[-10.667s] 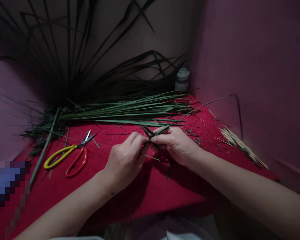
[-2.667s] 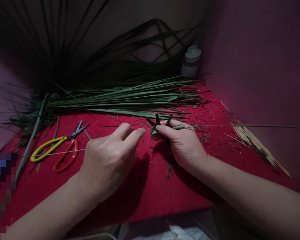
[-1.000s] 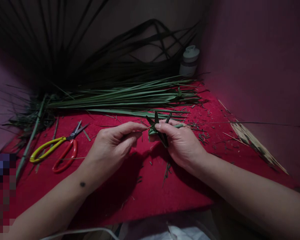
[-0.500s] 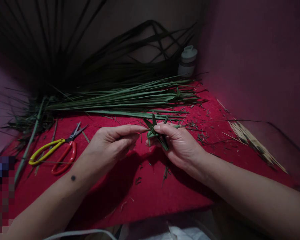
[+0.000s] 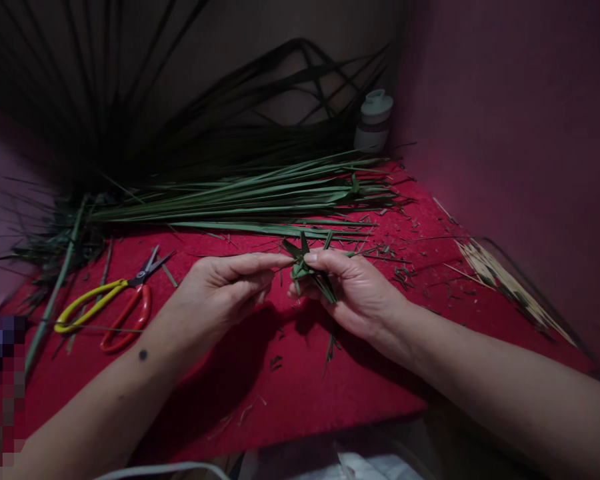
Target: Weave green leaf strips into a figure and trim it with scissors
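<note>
Over the middle of a red-covered table, my right hand (image 5: 363,287) grips a small folded piece of woven green leaf (image 5: 301,268) between thumb and fingers. Pointed leaf ends stick up from it, and cut strips poke out below the thumb. Coming in from the left, my left hand (image 5: 230,283) is closed in a pinch, its index fingertip against the left edge of the woven piece. It seems to hold a narrow leaf strip there, mostly hidden by the fingers. Scissors (image 5: 139,279) with one yellow and one red handle lie open beside my left forearm.
Behind my hands lies a bundle of long green leaves (image 5: 230,200). A white-lidded bottle (image 5: 373,123) stands at the back. Thin pale sticks (image 5: 510,280) lie at the right, near a long dark strand. Leaf scraps (image 5: 404,275) litter the red cloth (image 5: 290,420).
Both hands and the woven piece stay nearly in place, shifting slightly left with the whole view. The long dark strand at the right has swung lower and closer to the pale sticks.
</note>
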A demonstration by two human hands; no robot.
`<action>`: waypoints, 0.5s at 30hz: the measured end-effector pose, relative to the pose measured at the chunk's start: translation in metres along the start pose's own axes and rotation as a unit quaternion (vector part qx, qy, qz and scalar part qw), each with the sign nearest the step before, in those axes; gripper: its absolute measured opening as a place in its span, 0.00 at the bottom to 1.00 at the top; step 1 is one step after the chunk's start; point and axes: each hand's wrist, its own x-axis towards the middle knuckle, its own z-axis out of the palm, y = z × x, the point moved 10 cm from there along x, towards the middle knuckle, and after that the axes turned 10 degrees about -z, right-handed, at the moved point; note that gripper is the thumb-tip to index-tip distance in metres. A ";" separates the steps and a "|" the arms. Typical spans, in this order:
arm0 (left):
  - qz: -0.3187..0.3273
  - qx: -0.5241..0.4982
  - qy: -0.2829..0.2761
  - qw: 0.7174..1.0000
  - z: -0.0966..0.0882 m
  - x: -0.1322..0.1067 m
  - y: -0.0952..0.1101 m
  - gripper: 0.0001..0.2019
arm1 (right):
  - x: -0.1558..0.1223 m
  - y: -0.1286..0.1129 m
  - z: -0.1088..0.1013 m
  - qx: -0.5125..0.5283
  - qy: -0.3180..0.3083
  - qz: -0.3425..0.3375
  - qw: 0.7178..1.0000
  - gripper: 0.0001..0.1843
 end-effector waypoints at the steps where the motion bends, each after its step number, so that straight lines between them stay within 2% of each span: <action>1: -0.002 -0.006 -0.004 1.000 0.000 0.000 -0.001 0.14 | 0.000 0.000 0.000 -0.002 -0.002 0.000 1.000 0.05; 10: 0.006 -0.057 -0.026 0.998 0.005 0.003 -0.004 0.08 | -0.002 0.002 0.005 -0.022 -0.028 0.007 0.999 0.04; 15: 0.049 0.001 0.001 0.999 0.003 -0.002 0.005 0.08 | -0.002 -0.004 0.003 -0.032 -0.011 -0.027 0.999 0.06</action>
